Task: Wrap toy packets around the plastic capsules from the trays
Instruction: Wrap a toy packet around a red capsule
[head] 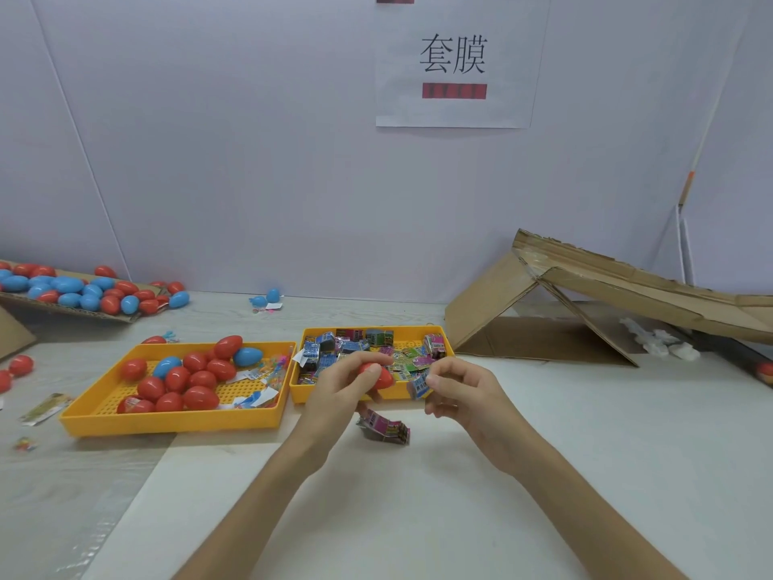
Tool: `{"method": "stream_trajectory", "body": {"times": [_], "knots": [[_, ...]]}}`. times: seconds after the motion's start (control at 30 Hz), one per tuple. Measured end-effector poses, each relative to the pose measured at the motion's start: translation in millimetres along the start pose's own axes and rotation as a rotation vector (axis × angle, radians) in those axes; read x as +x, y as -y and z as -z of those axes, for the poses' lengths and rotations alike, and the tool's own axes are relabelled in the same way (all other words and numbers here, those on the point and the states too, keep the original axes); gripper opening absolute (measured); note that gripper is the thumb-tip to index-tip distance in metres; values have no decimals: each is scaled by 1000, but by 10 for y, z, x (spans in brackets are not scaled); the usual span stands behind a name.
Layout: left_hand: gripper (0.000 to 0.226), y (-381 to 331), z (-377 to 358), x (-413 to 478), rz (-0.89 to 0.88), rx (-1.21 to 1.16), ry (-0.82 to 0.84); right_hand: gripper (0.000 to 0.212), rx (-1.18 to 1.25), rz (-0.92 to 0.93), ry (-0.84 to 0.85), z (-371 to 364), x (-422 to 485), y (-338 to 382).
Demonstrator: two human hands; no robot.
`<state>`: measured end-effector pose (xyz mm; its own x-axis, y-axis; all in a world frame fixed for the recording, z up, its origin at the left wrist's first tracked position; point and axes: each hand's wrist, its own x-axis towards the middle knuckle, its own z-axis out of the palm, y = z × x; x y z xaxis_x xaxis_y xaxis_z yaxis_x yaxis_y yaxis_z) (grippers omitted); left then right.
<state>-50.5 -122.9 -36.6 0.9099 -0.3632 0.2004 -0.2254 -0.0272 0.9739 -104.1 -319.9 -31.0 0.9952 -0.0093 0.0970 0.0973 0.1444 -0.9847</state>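
My left hand (341,391) grips a red egg-shaped capsule (382,376) above the near edge of the right yellow tray (447,343), which holds several printed toy packets. Just to its right, my right hand (458,389) pinches a blue-and-white toy packet (418,387) close to the capsule. Below my hands, a pink toy packet (387,429) lies on the table. The left yellow tray (171,422) holds several red and blue capsules and some small packets.
A cardboard sheet (67,313) at the far left carries many red and blue capsules. Loose capsules (19,366) lie by the left edge. A folded cardboard ramp (585,299) stands at the right. Two blue capsules (265,298) sit by the back wall.
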Motion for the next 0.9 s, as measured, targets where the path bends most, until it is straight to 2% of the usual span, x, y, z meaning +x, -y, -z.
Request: {"method": "stream_trajectory", "body": {"times": [0.27,0.37,0.6,0.77,0.9], "knots": [[27,7,27,15,37,-196,19,23,-13,32,-58,12,1,-1],[36,-2,24,8,23,-159,36,26,4,42,-55,-2,-2,-1],[39,-10,12,2,-14,-77,69,28,19,37,-63,-4,2,-2],[33,5,-9,-10,-31,-42,67,16,0,11,-46,-13,13,-41],[23,-20,-31,-33,-59,-48,55,18,-7,4,-57,0,28,-56]]}}
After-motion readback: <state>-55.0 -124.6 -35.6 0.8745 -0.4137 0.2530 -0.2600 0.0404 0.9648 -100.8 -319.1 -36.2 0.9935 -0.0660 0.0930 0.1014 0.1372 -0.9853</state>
